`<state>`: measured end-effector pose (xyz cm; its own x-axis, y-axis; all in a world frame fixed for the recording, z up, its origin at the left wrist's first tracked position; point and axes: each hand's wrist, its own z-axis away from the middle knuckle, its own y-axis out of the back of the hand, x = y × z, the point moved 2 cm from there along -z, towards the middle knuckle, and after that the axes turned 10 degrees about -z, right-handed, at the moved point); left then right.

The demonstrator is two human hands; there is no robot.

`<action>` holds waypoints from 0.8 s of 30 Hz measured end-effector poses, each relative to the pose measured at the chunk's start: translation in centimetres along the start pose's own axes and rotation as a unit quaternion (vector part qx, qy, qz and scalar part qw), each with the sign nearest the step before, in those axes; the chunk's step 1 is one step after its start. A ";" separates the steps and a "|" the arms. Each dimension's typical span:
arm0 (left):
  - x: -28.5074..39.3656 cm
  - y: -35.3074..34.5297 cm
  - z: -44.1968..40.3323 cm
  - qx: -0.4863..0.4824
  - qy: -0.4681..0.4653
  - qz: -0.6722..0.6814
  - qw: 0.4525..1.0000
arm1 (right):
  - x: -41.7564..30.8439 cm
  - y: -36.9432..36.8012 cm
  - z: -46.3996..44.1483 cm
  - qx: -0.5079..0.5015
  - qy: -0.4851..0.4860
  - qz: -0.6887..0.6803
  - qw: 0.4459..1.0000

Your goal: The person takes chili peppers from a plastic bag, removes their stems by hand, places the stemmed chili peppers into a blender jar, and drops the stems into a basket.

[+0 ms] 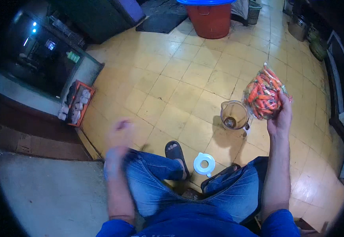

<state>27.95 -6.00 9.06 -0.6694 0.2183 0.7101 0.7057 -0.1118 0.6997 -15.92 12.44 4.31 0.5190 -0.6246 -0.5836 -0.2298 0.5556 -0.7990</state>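
My right hand (281, 116) grips a clear plastic bag of red chillies (262, 94) and holds it up on the right. Just left of the bag and below it, a see-through blender jug (235, 112) stands on the tiled floor, its handle toward my right arm. A round white lid (198, 163) with a hole in its middle lies on the floor between my feet. My left hand (120, 134) is raised over my left knee, away from these things; motion smears its fingers.
A large red tub (209, 23) with a blue cover stands at the far side. An orange crate (86, 106) with pale items sits by the left wall. A dark mat (162, 23) lies near the back, and metal pots (298, 27) stand at the far right.
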 end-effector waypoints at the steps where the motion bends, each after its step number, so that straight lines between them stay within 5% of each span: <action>1: -1.1 5.1 -0.5 0.131 -0.017 -0.042 0.990 | 0.3 0.2 -0.7 -0.005 0.013 -0.009 1.000; 3: -20.3 14.5 0.2 -0.072 0.236 -0.257 0.934 | -0.4 0.6 0.2 0.024 0.026 -0.015 0.999; 4: -26.1 12.5 3.1 -0.015 0.182 -0.219 0.959 | -0.4 0.4 0.4 0.031 0.036 -0.015 0.999; 7: -33.8 7.6 8.9 -0.091 0.259 -0.215 0.937 | 0.0 1.3 -0.4 0.053 0.072 -0.038 0.995; 24: -34.5 3.5 8.6 -0.173 0.289 -0.242 0.910 | -0.7 3.1 -1.1 0.040 0.078 0.019 0.996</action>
<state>55.52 -5.56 -13.66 -0.9629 -0.2126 0.1659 0.2483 -0.4586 0.8533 -17.92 13.97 2.10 0.3753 -0.6760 -0.6342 -0.1770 0.6193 -0.7649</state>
